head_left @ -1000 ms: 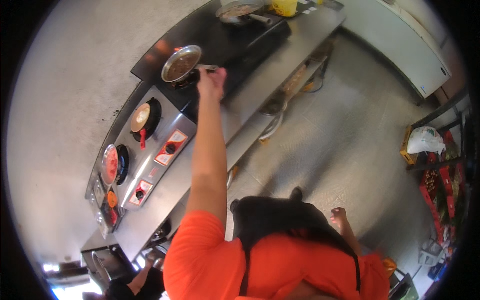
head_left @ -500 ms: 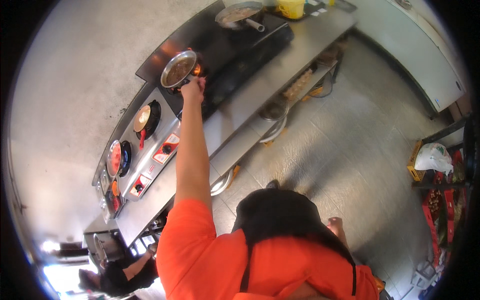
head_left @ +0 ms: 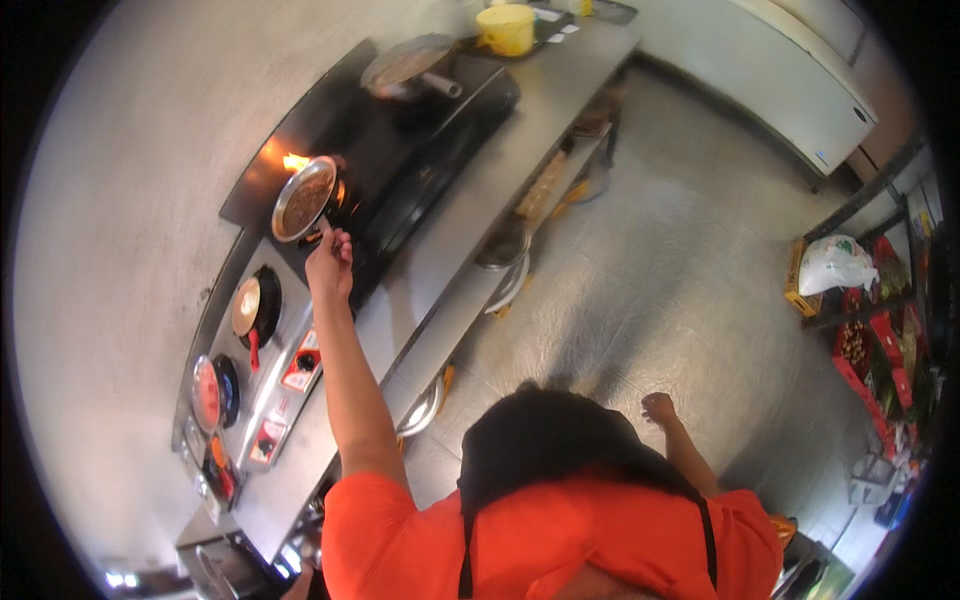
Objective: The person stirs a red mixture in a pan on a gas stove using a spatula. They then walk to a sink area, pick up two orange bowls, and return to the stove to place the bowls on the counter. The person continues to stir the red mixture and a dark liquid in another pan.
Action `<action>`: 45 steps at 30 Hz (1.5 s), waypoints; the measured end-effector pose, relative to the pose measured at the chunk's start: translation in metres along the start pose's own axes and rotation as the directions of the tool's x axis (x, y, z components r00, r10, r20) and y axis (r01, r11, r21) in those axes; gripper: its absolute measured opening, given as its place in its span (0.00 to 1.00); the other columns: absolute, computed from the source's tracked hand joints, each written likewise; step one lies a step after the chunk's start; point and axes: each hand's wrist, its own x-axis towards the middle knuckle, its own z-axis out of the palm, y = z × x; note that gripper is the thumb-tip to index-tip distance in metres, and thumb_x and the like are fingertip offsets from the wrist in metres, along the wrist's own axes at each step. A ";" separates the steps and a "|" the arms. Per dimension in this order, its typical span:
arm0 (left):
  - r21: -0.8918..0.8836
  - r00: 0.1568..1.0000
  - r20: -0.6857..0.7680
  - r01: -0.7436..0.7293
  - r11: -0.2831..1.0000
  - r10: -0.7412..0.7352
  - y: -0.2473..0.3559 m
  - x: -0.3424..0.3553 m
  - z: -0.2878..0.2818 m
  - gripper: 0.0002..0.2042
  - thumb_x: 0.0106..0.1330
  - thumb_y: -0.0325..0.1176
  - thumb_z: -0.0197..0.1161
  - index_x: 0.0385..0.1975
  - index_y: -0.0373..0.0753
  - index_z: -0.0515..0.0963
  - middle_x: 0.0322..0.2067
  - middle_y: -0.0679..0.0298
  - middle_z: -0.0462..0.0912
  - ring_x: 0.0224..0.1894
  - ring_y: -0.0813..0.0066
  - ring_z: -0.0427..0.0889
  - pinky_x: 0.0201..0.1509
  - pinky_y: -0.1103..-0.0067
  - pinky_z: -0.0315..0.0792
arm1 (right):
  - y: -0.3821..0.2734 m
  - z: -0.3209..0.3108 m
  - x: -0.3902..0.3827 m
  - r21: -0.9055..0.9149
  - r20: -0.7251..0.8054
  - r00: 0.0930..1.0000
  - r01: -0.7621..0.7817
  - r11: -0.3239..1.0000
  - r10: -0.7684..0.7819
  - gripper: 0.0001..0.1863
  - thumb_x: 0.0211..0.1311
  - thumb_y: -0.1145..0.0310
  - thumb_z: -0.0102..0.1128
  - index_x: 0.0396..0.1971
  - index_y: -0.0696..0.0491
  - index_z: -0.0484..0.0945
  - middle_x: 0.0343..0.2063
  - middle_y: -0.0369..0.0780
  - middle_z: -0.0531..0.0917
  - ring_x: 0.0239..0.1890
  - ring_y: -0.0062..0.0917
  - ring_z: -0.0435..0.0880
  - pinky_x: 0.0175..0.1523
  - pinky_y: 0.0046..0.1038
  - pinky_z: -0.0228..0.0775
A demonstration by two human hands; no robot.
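Observation:
My left hand (head_left: pixel 330 255) grips the handle of a steel pan (head_left: pixel 305 195) with brown food in it, held over the dark stove (head_left: pixel 420 150). Orange flames (head_left: pixel 298 160) flare beside the pan's rim. Down at my right side, clear of the counter, my right hand (head_left: pixel 657 408) hangs with its fingers curled and nothing visible in it. Nearer along the counter, a small pan with a red handle (head_left: pixel 254 347) and a dish of red contents (head_left: pixel 206 390) sit on a steel burner unit (head_left: pixel 285 400).
Another pan (head_left: pixel 400 70) and a yellow tub (head_left: pixel 505 30) stand farther along the steel counter (head_left: pixel 500 165). A white appliance (head_left: pixel 790 90) is at upper right, a rack with a white sack (head_left: pixel 837 265) and red crates at right, another person's arm (head_left: pixel 298 585) at lower left.
The pan in my left hand has shifted left and lower in the picture, as has the counter. Flame beside it is brighter. My right hand has risen slightly in view.

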 end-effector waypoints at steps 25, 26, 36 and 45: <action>0.112 1.000 0.021 -0.010 0.994 0.008 -0.002 0.018 -0.007 0.06 0.66 0.27 0.56 0.36 0.30 0.75 0.23 0.65 0.76 0.21 0.82 0.72 0.20 0.89 0.64 | 0.010 0.008 0.031 -0.261 0.309 0.805 0.585 0.768 -0.507 0.08 0.59 0.70 0.57 0.32 0.61 0.79 0.22 0.43 0.80 0.20 0.32 0.83 0.18 0.32 0.74; 0.137 1.000 0.008 -0.001 0.991 0.000 -0.006 0.014 -0.012 0.06 0.67 0.27 0.56 0.36 0.30 0.75 0.23 0.65 0.75 0.21 0.82 0.72 0.20 0.90 0.64 | 0.011 0.007 0.022 -0.310 0.346 0.830 0.541 0.782 -0.437 0.08 0.59 0.70 0.58 0.31 0.60 0.79 0.22 0.43 0.79 0.20 0.32 0.83 0.18 0.31 0.74; 0.073 0.999 0.052 -0.009 0.997 0.005 -0.003 0.015 -0.030 0.10 0.67 0.32 0.58 0.36 0.29 0.76 0.24 0.60 0.78 0.23 0.77 0.76 0.23 0.86 0.70 | 0.005 0.012 0.013 -0.500 0.450 0.830 0.540 0.677 -0.330 0.07 0.60 0.70 0.57 0.30 0.59 0.78 0.22 0.43 0.80 0.21 0.32 0.84 0.20 0.34 0.76; 0.250 0.970 0.241 -0.026 0.968 -0.036 -0.051 -0.153 -0.069 0.21 0.71 0.48 0.54 0.42 0.31 0.75 0.28 0.55 0.83 0.24 0.71 0.81 0.30 0.77 0.77 | -0.042 -0.029 0.029 -0.679 0.629 0.778 0.558 0.478 -0.015 0.09 0.58 0.66 0.57 0.34 0.55 0.81 0.27 0.43 0.83 0.30 0.33 0.84 0.32 0.39 0.77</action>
